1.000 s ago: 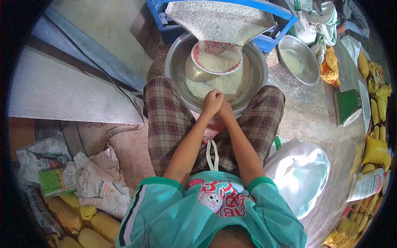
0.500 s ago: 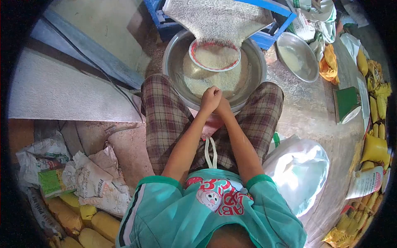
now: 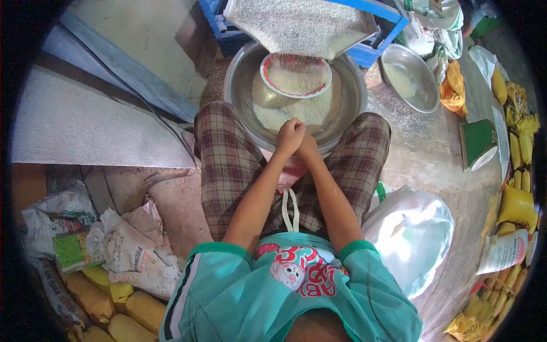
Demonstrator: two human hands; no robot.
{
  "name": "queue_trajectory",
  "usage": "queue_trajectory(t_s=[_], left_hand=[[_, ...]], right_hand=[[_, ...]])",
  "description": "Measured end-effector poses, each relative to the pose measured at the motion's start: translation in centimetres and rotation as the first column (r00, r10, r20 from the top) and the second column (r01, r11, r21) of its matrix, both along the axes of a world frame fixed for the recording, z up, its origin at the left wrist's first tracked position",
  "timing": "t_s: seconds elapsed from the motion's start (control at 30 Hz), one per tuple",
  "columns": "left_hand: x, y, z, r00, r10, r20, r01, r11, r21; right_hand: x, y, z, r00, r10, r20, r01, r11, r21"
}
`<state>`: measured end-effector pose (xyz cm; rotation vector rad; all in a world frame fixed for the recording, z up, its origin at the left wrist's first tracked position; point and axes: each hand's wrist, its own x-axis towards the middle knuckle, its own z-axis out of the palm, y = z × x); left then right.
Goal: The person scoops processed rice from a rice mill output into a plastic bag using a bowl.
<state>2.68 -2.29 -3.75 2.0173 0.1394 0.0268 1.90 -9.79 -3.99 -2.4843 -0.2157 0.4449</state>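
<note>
My left hand point(image 3: 292, 135) is closed, its fingers curled in against my right hand point(image 3: 307, 147). I see nothing held in it. Most of my right hand's fingers are hidden behind the left. Both hands rest together over the near rim of a large metal basin point(image 3: 236, 108), between my knees. White grain point(image 3: 273, 114) lies in the basin. Inside it, beyond my hands, a red-and-white bowl point(image 3: 296, 96) holds more grain. Grain falls into the bowl from a chute point(image 3: 302, 28) above, and neither hand touches the bowl.
A blue frame point(image 3: 364, 56) surrounds the chute. To the right are a smaller metal basin point(image 3: 427, 102), an orange bag point(image 3: 453, 91) and a green box-like object point(image 3: 478, 142). A shiny white sack point(image 3: 407, 233) stands near my right side. Sacks point(image 3: 137, 245) lie at left.
My hands have not visibly moved. Grain still falls from the chute, its stream slightly changed. At the top right edge, something green and part of what may be a person have come into view.
</note>
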Motion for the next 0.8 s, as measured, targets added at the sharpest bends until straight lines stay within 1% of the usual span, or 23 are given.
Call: queue_trajectory(t_s=[0.03, 0.13, 0.27, 0.37, 0.43, 0.47, 0.57, 0.63, 0.73, 0.77, 0.8], left_hand=[[0.0, 0.0, 0.0, 1.0, 0.001, 0.0, -0.001, 1.0, 0.0], [0.0, 0.0, 0.2, 1.0, -0.006, -0.006, 0.006, 1.0, 0.017], [-0.1, 0.0, 0.3, 1.0, 0.001, -0.011, -0.001, 1.0, 0.011], [-0.1, 0.0, 0.5, 1.0, 0.005, -0.015, -0.005, 1.0, 0.012], [-0.1, -0.1, 0.5, 1.0, 0.006, -0.023, -0.006, 1.0, 0.016], [-0.1, -0.1, 0.5, 1.0, 0.004, -0.025, -0.004, 1.0, 0.005], [0.0, 0.0, 0.2, 1.0, -0.006, -0.025, 0.006, 1.0, -0.005], [0.0, 0.0, 0.1, 1.0, -0.015, -0.023, 0.015, 1.0, -0.006], [0.0, 0.0, 0.1, 1.0, -0.018, -0.01, 0.018, 1.0, -0.003], [0.0, -0.1, 0.1, 1.0, 0.002, 0.027, -0.001, 1.0, -0.011], [-0.1, -0.2, 0.1, 0.998, 0.021, 0.063, -0.02, 1.0, -0.019]], right_hand=[[-0.1, 0.1, -0.1, 0.999, -0.035, 0.04, 0.034, 0.999, 0.008], [-0.1, 0.0, -0.3, 0.997, -0.012, 0.076, 0.011, 1.0, 0.008], [0.1, 0.0, -0.9, 0.997, -0.033, 0.071, 0.03, 0.999, 0.036], [-0.1, 0.1, 0.3, 0.999, -0.022, 0.05, 0.023, 1.0, -0.013], [-0.2, 0.0, 0.3, 0.997, -0.024, 0.078, 0.021, 0.999, 0.042], [-0.1, 0.0, 0.2, 0.997, -0.025, 0.078, 0.022, 0.999, 0.042], [0.2, -0.1, -1.5, 0.998, -0.01, 0.057, 0.009, 1.0, 0.017], [0.3, -0.2, -2.1, 0.995, 0.046, 0.086, -0.045, 0.999, -0.012], [0.1, -0.1, -2.1, 0.992, 0.012, 0.124, -0.016, 0.999, 0.03], [0.1, -0.1, -1.9, 0.992, 0.013, 0.125, -0.017, 0.999, 0.03], [0.0, -0.1, -1.1, 0.996, 0.01, 0.088, -0.01, 1.0, 0.003]])
